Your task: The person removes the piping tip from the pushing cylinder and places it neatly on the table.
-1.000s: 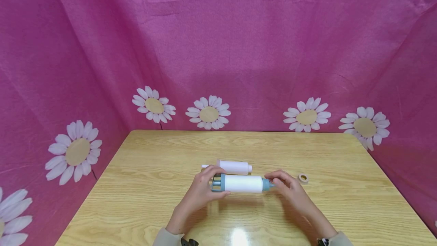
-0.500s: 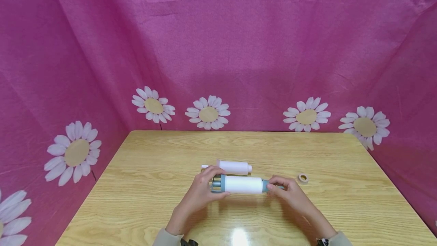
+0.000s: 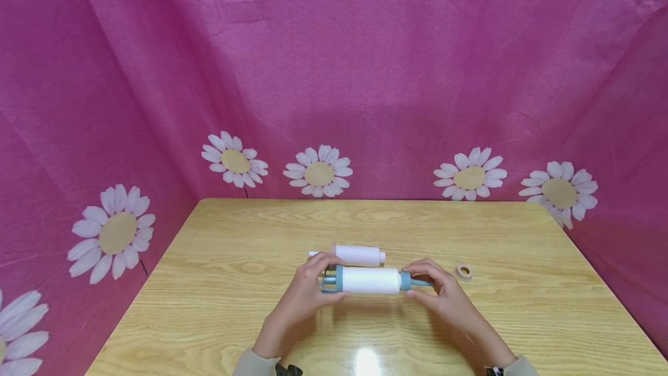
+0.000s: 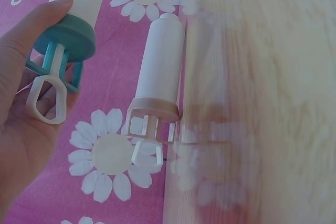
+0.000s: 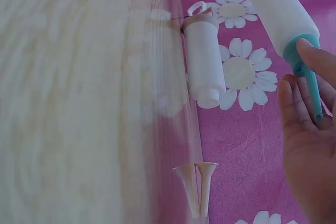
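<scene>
Both hands hold a large white plunger syringe (image 3: 370,280) with teal fittings, level above the table. My left hand (image 3: 308,286) grips its teal collar at the left end, thumb along the white barrel. A white pull ring (image 4: 47,99) hangs below that collar in the left wrist view. My right hand (image 3: 440,289) pinches the teal end cap (image 3: 405,281) between thumb and fingers. From the cap a narrow teal nozzle (image 5: 313,95) points toward the right palm. Just behind lies a second white syringe (image 3: 358,255) with a pinkish-beige collar.
A small beige ring-like piece (image 3: 464,272) rests on the wooden table (image 3: 250,225), beyond the right hand; the right wrist view shows its flared beige end (image 5: 207,167). Pink cloth (image 3: 376,86) with daisies hangs behind and beside the table.
My right fingers have shifted from the nozzle onto the end cap and spread around it, leaving the nozzle in plain sight. The left hand keeps its hold on the collar.
</scene>
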`<state>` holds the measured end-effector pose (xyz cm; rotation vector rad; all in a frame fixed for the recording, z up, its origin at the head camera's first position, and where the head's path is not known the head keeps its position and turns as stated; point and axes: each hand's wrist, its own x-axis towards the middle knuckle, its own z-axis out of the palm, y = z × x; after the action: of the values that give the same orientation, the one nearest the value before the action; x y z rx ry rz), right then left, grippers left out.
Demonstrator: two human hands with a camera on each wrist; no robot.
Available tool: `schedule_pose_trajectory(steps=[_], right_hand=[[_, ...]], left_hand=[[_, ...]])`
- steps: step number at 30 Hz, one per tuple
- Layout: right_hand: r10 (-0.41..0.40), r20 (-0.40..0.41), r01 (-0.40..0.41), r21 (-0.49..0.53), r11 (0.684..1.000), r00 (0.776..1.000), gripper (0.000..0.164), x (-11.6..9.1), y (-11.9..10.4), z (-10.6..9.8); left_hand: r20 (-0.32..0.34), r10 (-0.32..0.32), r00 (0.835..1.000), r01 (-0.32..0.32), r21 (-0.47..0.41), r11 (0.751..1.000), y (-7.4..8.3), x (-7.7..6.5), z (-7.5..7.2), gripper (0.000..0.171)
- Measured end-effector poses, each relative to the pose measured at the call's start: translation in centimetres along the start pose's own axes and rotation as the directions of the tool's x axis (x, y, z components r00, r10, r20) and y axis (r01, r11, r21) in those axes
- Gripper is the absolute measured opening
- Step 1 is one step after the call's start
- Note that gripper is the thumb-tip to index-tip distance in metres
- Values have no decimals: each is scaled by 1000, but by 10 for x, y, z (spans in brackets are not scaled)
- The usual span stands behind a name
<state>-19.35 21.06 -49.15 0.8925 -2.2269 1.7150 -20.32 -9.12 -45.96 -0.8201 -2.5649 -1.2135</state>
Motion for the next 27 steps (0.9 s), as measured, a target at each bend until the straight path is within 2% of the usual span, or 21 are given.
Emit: schedule_pose_trajectory(steps=[8,11,18,27], right_hand=[[-42,-9,42,-21,999,999,39,1,1,1],[-39,-14,39,-24,999,999,39,0,1,0],[-33,-27,32,-21,999,999,39,-3,-1,-3],[-47,-26,46,-15,999,999,40,-11,2,-9]], left_hand=[[3,2,1000,-2,-4,1000,-1,0,0,50],[5,0,1000,0,-6,1000,-1,0,-1,49],[16,-50,999,50,-16,999,-1,0,-3,49],[17,-48,999,49,-12,999,-3,-1,-3,49]])
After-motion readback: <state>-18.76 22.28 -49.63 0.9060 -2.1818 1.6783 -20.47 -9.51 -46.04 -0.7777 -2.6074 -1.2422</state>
